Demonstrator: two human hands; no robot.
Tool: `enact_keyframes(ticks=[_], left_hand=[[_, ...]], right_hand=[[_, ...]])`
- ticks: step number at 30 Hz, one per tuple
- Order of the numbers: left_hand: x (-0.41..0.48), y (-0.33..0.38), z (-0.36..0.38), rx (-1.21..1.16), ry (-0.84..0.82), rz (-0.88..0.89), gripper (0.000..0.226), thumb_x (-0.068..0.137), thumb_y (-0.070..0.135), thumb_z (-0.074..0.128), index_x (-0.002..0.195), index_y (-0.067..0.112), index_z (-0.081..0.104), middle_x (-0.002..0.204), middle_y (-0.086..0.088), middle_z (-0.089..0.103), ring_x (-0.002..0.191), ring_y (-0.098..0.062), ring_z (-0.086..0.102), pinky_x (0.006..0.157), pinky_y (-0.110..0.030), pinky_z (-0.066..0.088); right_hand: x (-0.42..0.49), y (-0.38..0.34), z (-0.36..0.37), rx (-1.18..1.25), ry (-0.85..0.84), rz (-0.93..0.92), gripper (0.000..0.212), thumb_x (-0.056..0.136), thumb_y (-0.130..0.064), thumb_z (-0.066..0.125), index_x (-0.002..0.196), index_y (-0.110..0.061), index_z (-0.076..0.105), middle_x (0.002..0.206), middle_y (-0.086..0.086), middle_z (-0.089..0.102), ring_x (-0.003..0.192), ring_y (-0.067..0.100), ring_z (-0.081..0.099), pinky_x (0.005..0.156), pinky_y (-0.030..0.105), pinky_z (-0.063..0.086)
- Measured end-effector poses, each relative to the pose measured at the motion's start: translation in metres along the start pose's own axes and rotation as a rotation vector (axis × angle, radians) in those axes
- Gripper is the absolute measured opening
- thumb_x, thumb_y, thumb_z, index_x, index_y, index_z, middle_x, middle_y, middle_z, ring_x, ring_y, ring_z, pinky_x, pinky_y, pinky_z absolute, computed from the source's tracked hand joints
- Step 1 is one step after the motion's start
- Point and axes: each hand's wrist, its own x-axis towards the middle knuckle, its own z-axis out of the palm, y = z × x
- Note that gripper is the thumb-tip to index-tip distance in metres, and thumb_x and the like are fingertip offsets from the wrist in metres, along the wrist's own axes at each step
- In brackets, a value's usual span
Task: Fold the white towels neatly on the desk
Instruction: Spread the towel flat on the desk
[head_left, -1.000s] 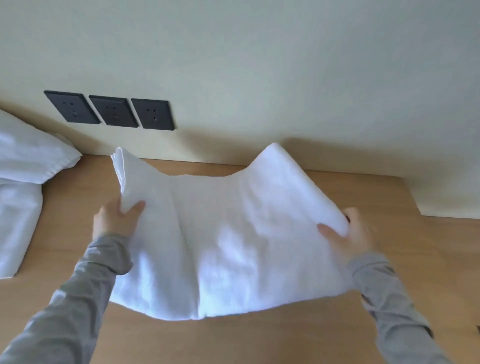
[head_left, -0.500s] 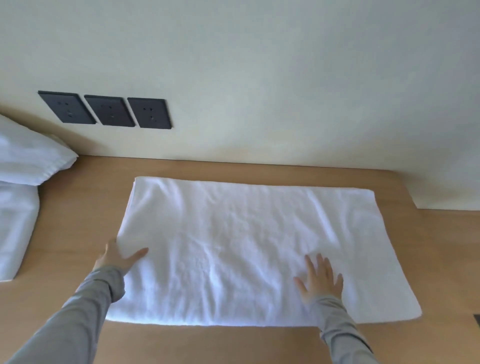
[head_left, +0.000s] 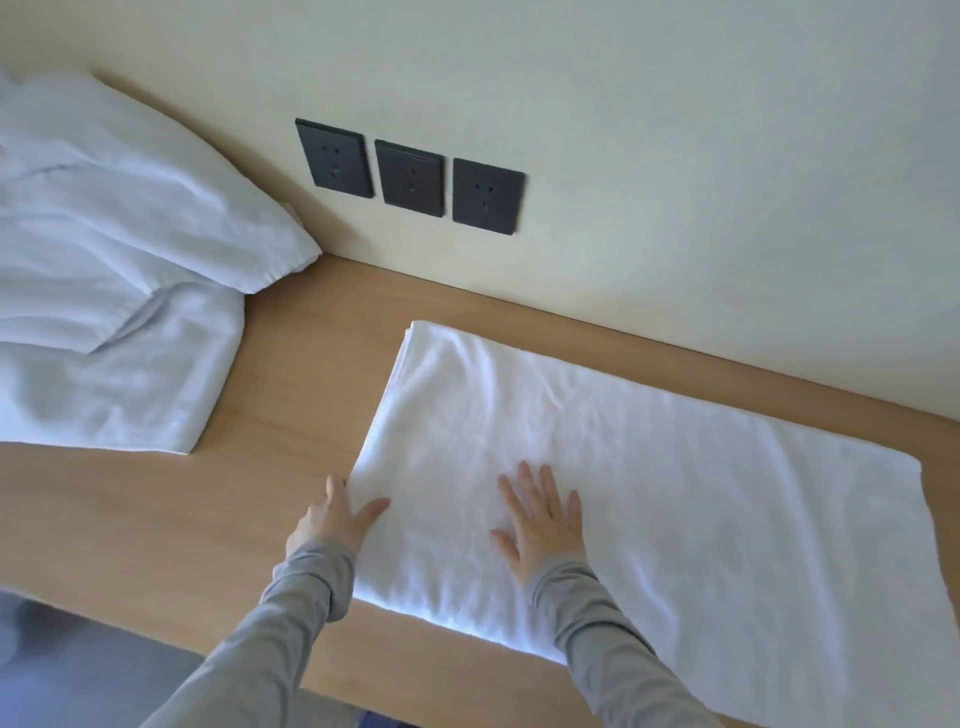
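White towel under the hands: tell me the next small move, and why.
Probably lift the left end and fold it rightward. The white towel lies flat on the desk, the left hand sits at that end with its thumb on top, and the right hand presses flat beside it.

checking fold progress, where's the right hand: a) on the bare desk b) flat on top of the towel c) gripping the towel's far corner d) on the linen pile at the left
B: the right hand lies palm down, fingers spread, on the towel, while the left hand sits at the towel's left edge.
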Motion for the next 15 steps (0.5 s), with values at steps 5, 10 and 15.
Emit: enact_keyframes(ticks=[5,10,15], left_hand=[[0.005,-0.005,-0.006,0.078,-0.047,0.058,0.057,0.078,0.068,0.051,0.104,0.02,0.035,0.085,-0.002,0.054,0.076,-0.027,0.053,0.065,-0.034,0.042],[-0.001,-0.022,-0.006,0.038,-0.022,0.074,0.054,0.074,0.073,0.05,0.093,0.025,0.035,0.077,0.004,0.054,0.068,-0.023,0.052,0.058,-0.031,0.039],[0.002,-0.034,-0.008,-0.065,0.056,0.132,0.051,0.069,0.073,0.056,0.088,0.03,0.038,0.088,0.013,0.053,0.072,-0.015,0.053,0.059,-0.028,0.037]], right_hand=[[-0.003,0.004,0.012,-0.026,0.019,0.013,0.062,0.092,-0.058,0.007,0.133,-0.038,-0.036,0.146,-0.006,-0.042,0.131,0.018,-0.042,0.112,0.048,-0.013],[-0.004,-0.008,0.013,0.029,0.059,0.046,0.069,0.082,-0.066,-0.01,0.144,-0.034,-0.019,0.149,-0.009,-0.036,0.132,0.012,-0.041,0.109,0.045,-0.021],[0.045,-0.038,-0.037,0.233,0.334,0.07,0.051,0.092,-0.032,0.051,0.141,-0.02,0.039,0.149,0.003,0.036,0.141,0.022,0.026,0.112,0.045,0.014]])
